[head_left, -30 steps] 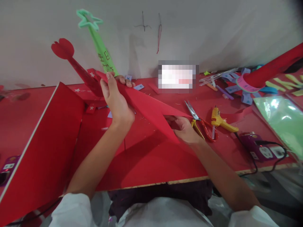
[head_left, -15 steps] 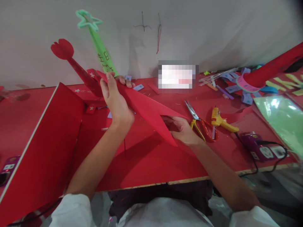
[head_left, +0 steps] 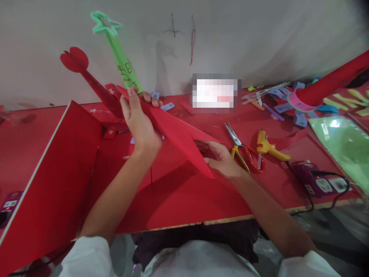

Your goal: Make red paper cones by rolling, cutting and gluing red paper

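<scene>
Nearest, two bare forearms (head_left: 118, 194) reach over a red worktop (head_left: 184, 209). Above it, slanting up and away to the left between the hands, is a red paper sheet (head_left: 173, 130). It seems partly shaped: bent together toward its far, narrow end, while the near right end splits into two points with a gap between them. No fastening shows on it, so securing it may be what is left. The right hand (head_left: 220, 156) is half open in that gap, touching the paper; its fingertips are partly hidden, so I cannot tell whether it grips. Farther off, the left hand (head_left: 140, 121) is clamped on the narrow end, thumb on the near side. Scissors (head_left: 236, 141) and a yellow glue gun (head_left: 268, 147) lie untouched beyond the right hand. At the back, a green cone (head_left: 120, 55) leans before a grey wall (head_left: 245, 38).
</scene>
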